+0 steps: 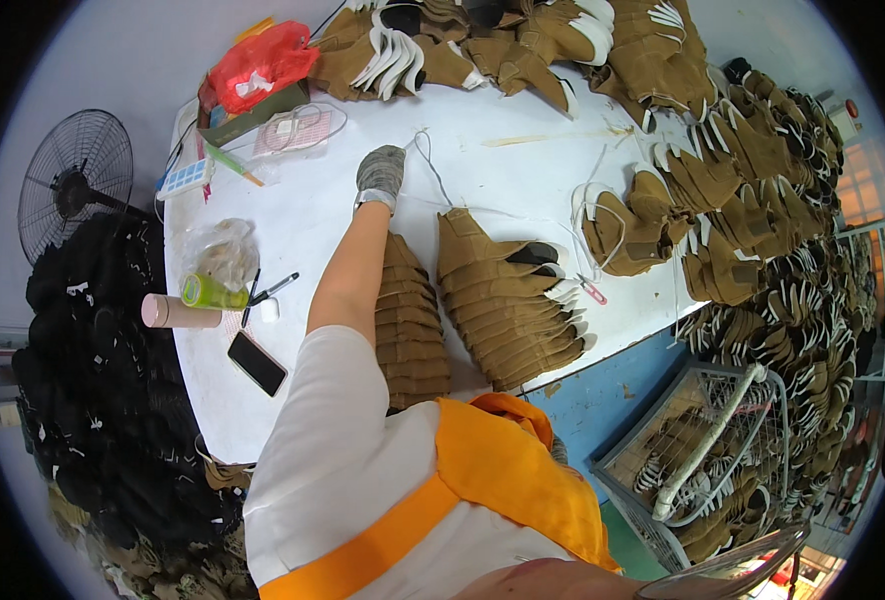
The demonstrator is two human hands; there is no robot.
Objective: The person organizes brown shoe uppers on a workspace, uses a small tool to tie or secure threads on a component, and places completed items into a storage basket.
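My left hand [381, 174], in a grey knit glove, reaches far across the white table [503, 110]. Its fingers are turned away, so their hold cannot be made out. A thin pale cord [431, 165] loops beside it. Below the wrist, partly behind my arm, lies a row of overlapping brown shoe uppers [409, 320]. A second row of brown shoe uppers [508, 315], with white and black linings, fans out to its right. A small grey patch [560, 451] at the edge of my orange apron [513, 470] may be my right glove; its fingers are hidden.
At left are a phone [258, 363], pens, a pink bottle [180, 311], a green roll [213, 292] and a box [253, 113] with a red bag. More brown uppers [653, 60] pile up at back and right. A wire cart [693, 440] stands lower right, a fan [75, 185] left.
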